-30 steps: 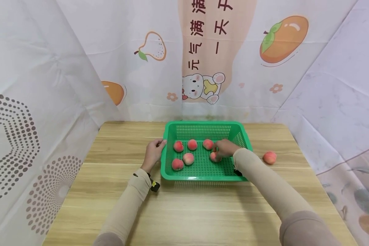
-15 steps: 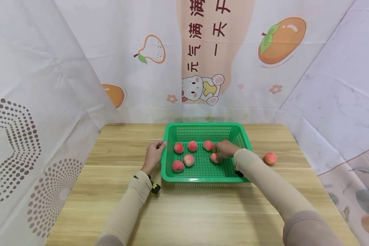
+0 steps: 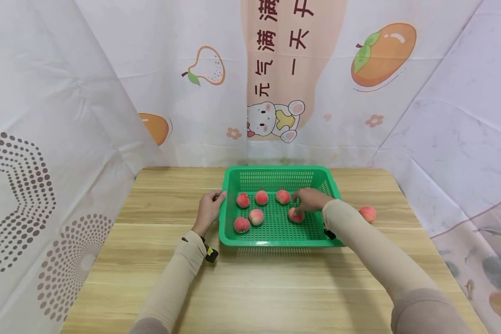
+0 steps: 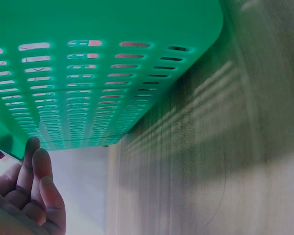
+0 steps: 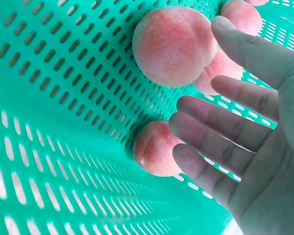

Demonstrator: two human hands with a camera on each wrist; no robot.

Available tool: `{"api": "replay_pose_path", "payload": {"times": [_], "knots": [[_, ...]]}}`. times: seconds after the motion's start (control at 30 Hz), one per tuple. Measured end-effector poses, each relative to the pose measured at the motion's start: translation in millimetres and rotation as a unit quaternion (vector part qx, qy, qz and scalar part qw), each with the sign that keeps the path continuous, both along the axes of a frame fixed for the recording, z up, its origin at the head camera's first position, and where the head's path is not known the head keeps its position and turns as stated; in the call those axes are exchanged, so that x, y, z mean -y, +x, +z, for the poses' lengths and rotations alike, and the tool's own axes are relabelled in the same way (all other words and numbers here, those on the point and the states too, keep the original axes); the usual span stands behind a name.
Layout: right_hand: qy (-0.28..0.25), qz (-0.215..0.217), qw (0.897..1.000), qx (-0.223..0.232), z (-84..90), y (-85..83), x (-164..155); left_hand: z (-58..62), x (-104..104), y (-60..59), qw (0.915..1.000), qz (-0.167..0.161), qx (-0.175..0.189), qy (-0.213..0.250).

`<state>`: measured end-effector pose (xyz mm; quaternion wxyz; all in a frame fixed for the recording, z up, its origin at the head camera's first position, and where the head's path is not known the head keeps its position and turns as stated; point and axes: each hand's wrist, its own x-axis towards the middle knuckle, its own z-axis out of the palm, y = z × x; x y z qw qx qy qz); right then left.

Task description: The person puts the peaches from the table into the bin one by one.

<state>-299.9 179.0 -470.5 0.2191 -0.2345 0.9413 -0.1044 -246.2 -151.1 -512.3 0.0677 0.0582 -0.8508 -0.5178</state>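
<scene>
A green slotted plastic basket (image 3: 271, 243) holds several pinkish-red peaches, among them one (image 3: 256, 216) in the left half. At its left side my left hand (image 3: 209, 208) grips the rim; in the left wrist view the fingers (image 4: 41, 171) lie beneath the rim and the thumb tip shows at the edge. Inside the basket's right half is my right hand (image 3: 312, 199), fingers spread and relaxed. Its thumb is by a peach (image 5: 174, 46), and its other fingertips are close to a second peach (image 5: 157, 149), which the hand hides in the head view.
One more peach (image 3: 368, 214) lies on the wooden table (image 3: 250, 287) to the right of the basket, partly behind the right sleeve. A printed curtain (image 3: 208, 102) hangs behind the table, with more cloth on both sides.
My right hand has let go of the peach in the basket's right half and drawn back slightly to the right, its fingers opening. The left hand stays at the rim.
</scene>
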Motion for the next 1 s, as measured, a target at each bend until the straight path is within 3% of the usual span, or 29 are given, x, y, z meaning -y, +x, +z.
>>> {"api": "replay_pose_path", "payload": {"times": [0.53,1.0], "knots": [[-0.030,0.010,0.999,-0.027,18.1,-2.2,-17.3,0.9,0.3,-0.8,0.9999,0.003,0.009,0.003],[-0.068,-0.016,0.992,-0.106,33.2,-5.2,-30.7,1.1,-0.5,-0.9,0.9999,0.007,0.011,0.008]]}}
